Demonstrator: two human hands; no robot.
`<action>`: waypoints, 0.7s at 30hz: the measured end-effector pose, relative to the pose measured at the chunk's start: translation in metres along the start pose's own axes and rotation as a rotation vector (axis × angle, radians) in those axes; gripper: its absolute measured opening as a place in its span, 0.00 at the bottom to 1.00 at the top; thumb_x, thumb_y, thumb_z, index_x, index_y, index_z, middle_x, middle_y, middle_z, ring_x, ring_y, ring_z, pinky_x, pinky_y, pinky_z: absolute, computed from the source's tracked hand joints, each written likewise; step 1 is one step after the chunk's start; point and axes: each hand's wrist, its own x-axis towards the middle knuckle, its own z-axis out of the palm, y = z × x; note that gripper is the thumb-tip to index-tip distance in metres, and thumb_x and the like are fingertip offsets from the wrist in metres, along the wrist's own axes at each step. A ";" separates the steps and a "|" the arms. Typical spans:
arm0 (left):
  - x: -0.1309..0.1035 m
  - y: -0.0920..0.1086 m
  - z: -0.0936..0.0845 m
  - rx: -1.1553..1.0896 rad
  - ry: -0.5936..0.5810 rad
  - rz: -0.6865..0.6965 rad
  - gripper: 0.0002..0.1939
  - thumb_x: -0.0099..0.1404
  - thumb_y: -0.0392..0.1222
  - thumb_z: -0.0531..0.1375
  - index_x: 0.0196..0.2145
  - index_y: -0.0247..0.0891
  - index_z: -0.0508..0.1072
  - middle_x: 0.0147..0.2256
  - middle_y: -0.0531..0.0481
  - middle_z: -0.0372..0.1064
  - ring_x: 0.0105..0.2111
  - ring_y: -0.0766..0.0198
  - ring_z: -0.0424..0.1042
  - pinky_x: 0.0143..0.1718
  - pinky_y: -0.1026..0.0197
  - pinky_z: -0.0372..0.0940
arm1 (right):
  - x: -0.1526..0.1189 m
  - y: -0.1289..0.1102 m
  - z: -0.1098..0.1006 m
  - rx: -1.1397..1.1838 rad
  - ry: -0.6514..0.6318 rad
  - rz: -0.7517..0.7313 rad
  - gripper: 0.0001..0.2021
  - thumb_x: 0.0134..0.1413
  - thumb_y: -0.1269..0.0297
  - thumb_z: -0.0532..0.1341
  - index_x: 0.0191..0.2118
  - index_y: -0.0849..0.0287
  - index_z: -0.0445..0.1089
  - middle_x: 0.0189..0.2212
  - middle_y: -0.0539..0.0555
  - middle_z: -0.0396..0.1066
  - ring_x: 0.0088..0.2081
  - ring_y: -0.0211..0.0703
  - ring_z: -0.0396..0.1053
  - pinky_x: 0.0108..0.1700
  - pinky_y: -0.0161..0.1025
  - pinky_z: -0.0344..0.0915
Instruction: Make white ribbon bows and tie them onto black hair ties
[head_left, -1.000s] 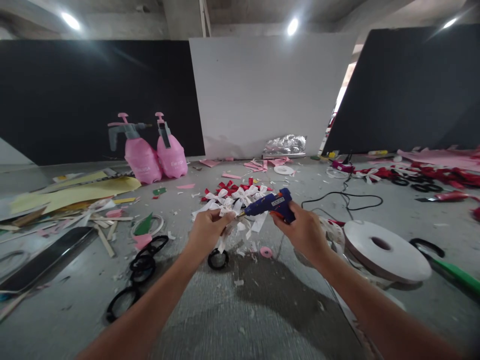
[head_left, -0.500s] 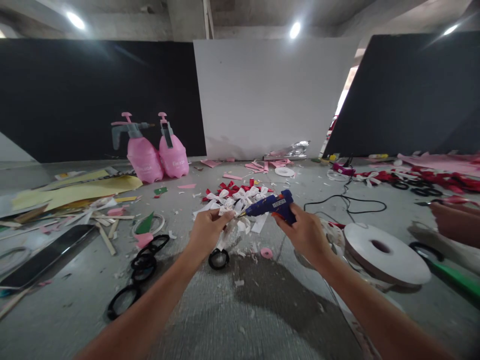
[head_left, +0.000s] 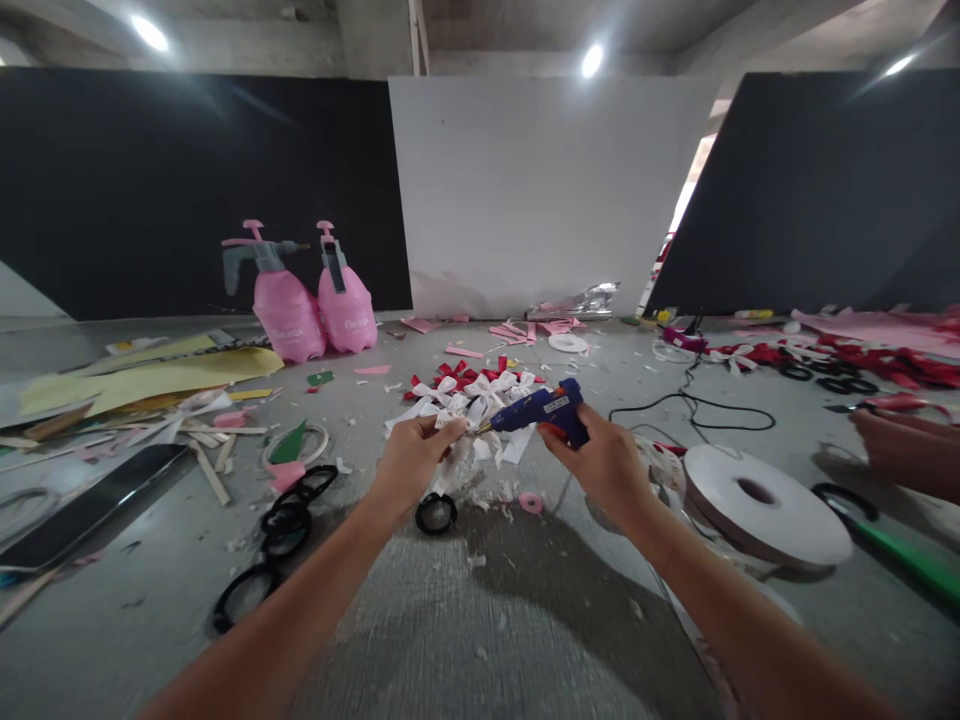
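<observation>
My right hand (head_left: 604, 452) is wrapped round the grip of a blue hot glue gun (head_left: 536, 408). Its metal nozzle points left, at the fingertips of my left hand (head_left: 411, 458). Those fingers pinch a piece of white ribbon (head_left: 450, 424), partly hidden by the thumb; whether the nozzle touches it I cannot tell. Behind the hands lies a pile of red and white ribbon bows (head_left: 486, 388). Below the left fingers, a black hair tie (head_left: 436, 514) rests on the floor, with a pink ring (head_left: 531, 503) to its right.
At the right lies a large white ribbon roll (head_left: 772, 510), near a green-handled tool (head_left: 911, 565) and another person's hand (head_left: 904, 450). A black cord (head_left: 694, 400) loops behind. Left are black hair ties (head_left: 285, 530), a phone (head_left: 90, 510), yellow paper (head_left: 157, 380) and pink spray bottles (head_left: 346, 310).
Both hands hold nearly the same pose, with the nozzle still at the left fingertips. The view has shifted very slightly. At the right, the other person's hand has moved a little.
</observation>
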 end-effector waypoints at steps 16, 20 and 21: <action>0.007 0.012 -0.018 -0.364 0.167 -0.022 0.18 0.48 0.53 0.67 0.29 0.34 0.77 0.25 0.49 0.72 0.22 0.69 0.65 0.25 0.66 0.59 | 0.105 0.071 -0.111 -0.556 0.211 0.279 0.29 0.49 0.43 0.59 0.48 0.64 0.66 0.35 0.67 0.73 0.35 0.55 0.69 0.35 0.44 0.56; 0.012 0.021 -0.023 -0.440 0.217 -0.031 0.19 0.47 0.52 0.67 0.29 0.33 0.77 0.26 0.48 0.73 0.22 0.68 0.67 0.25 0.66 0.60 | 0.115 0.124 -0.082 -0.624 -0.227 0.318 0.29 0.50 0.45 0.59 0.49 0.64 0.67 0.40 0.69 0.72 0.42 0.59 0.70 0.37 0.45 0.58; 0.013 0.022 -0.023 -0.444 0.221 -0.034 0.19 0.46 0.53 0.67 0.30 0.33 0.77 0.26 0.47 0.74 0.22 0.68 0.67 0.25 0.66 0.60 | 0.111 0.139 -0.069 -0.604 -0.335 0.339 0.26 0.49 0.47 0.59 0.47 0.64 0.69 0.43 0.70 0.72 0.44 0.59 0.70 0.38 0.45 0.58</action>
